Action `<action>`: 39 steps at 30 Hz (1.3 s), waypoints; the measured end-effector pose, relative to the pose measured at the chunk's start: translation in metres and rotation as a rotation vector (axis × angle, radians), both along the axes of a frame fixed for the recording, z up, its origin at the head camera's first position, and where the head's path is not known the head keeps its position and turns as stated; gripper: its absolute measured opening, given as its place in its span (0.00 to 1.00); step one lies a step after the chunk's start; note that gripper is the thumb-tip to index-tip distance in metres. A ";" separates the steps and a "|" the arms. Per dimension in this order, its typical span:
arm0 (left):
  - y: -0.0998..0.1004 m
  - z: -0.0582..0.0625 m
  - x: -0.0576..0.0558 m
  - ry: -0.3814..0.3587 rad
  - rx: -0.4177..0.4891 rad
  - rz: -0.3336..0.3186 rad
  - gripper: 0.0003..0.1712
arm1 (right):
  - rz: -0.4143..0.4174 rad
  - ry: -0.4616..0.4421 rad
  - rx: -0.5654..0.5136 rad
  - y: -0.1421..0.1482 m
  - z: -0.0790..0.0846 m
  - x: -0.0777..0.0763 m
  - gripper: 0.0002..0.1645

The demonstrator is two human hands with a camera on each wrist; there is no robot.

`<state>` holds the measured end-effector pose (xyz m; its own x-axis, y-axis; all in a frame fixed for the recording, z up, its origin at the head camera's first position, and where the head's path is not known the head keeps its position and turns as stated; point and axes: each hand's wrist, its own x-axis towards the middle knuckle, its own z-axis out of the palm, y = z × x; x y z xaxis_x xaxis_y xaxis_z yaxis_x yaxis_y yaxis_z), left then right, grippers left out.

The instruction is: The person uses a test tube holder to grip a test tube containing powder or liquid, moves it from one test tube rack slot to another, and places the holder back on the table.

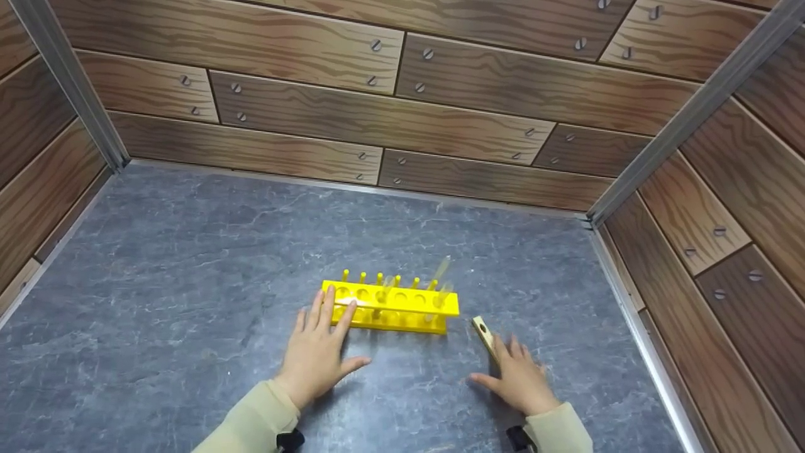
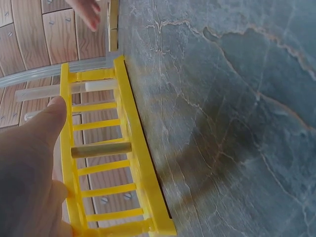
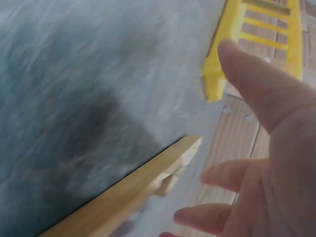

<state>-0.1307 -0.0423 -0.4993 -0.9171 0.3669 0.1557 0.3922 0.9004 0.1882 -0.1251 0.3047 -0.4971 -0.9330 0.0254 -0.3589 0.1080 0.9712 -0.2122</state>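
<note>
A yellow test tube rack (image 1: 409, 309) stands on the grey marbled surface. My left hand (image 1: 314, 355), fingers spread and straight, rests on the rack's left end; in the left wrist view its thumb (image 2: 52, 116) lies beside the upper bar. One test tube (image 2: 101, 149) with brownish content sits near the rack's middle. Another clear test tube (image 1: 444, 296) stands at the right end, and a third tube (image 1: 443, 268) leans up behind there. My right hand (image 1: 519, 377) hovers with loose fingers beside a narrow wooden strip (image 1: 483, 331) with a dark hole; no grip on it shows.
Wood-patterned panels (image 1: 302, 82) with printed screws enclose the back and sides. Metal corner posts (image 1: 666, 113) join them, and a pale metal strip (image 1: 654, 365) edges the surface on the right. Upright pegs (image 1: 379, 277) line the rack's rear.
</note>
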 end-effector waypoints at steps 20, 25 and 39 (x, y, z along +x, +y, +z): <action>0.006 0.006 -0.001 0.004 -0.027 0.004 0.59 | -0.005 -0.026 0.084 0.006 0.000 -0.016 0.46; 0.005 0.005 0.001 0.015 -0.055 0.011 0.61 | -0.021 0.034 0.047 0.003 -0.002 -0.019 0.36; 0.009 0.006 0.003 0.022 -0.101 0.025 0.61 | -0.113 0.148 -0.017 0.001 -0.003 -0.015 0.20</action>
<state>-0.1280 -0.0332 -0.4930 -0.9230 0.3588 0.1394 0.3723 0.9240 0.0870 -0.1401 0.3053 -0.5000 -0.9672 0.1285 -0.2191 0.1829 0.9509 -0.2497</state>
